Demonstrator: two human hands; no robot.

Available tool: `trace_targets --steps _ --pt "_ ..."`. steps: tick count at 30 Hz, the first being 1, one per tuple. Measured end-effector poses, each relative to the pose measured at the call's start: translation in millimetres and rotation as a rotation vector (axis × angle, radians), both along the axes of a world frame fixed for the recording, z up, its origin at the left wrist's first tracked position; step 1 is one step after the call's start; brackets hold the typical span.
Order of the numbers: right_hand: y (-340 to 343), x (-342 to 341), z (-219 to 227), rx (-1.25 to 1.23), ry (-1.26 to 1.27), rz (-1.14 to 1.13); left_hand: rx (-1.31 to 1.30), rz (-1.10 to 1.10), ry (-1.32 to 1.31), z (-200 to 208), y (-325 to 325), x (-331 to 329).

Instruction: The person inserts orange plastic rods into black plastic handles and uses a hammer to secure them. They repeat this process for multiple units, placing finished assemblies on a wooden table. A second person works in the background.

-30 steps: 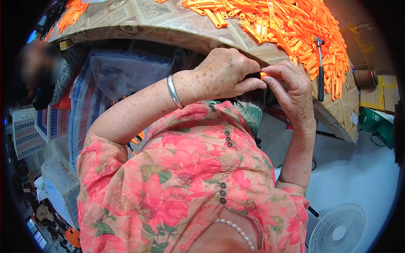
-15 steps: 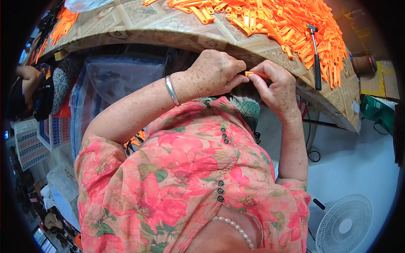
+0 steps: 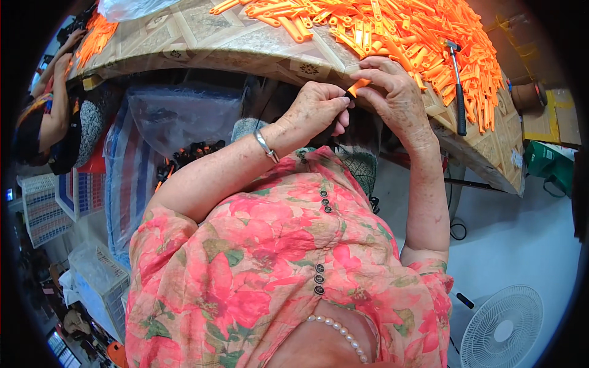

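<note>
Just off the table's near edge, my two hands meet at a small orange plastic handle piece [image 3: 362, 85]. My right hand [image 3: 399, 104] pinches it between thumb and fingers, with most of its length hidden by those fingers. My left hand [image 3: 314, 114] is closed on a small black part [image 3: 350, 95] at the lower end of the orange piece. Whether the black part is inside the orange piece or only against it, I cannot tell. Beyond my right hand, a big heap of similar orange handle pieces [image 3: 423, 46] covers the table.
A hammer [image 3: 459, 86] with a black grip lies on the heap's right side. The patterned table [image 3: 215, 34] curves across the front. Left of me, a striped bag [image 3: 132, 178] holds black and orange parts. A co-worker's arm [image 3: 58, 110] is far left; a white fan [image 3: 503, 331] stands lower right.
My right hand has risen toward the table edge, and my left has lowered slightly and turned. The black part and more of the orange piece now show. The co-worker's arms have reached up toward the table.
</note>
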State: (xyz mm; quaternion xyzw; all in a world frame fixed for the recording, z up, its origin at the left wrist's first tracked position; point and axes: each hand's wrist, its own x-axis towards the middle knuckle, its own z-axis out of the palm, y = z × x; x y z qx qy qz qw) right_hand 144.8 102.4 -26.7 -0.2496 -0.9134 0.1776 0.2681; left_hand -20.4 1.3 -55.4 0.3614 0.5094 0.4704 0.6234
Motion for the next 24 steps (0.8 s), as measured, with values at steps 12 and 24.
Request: trace_targets --steps 12,24 --pt "8 5 -10 -0.034 0.040 0.050 0.110 0.016 0.125 2 18 6" --pt "-19 26 17 0.170 -0.165 0.132 0.182 -0.232 0.171 17 5 -2"
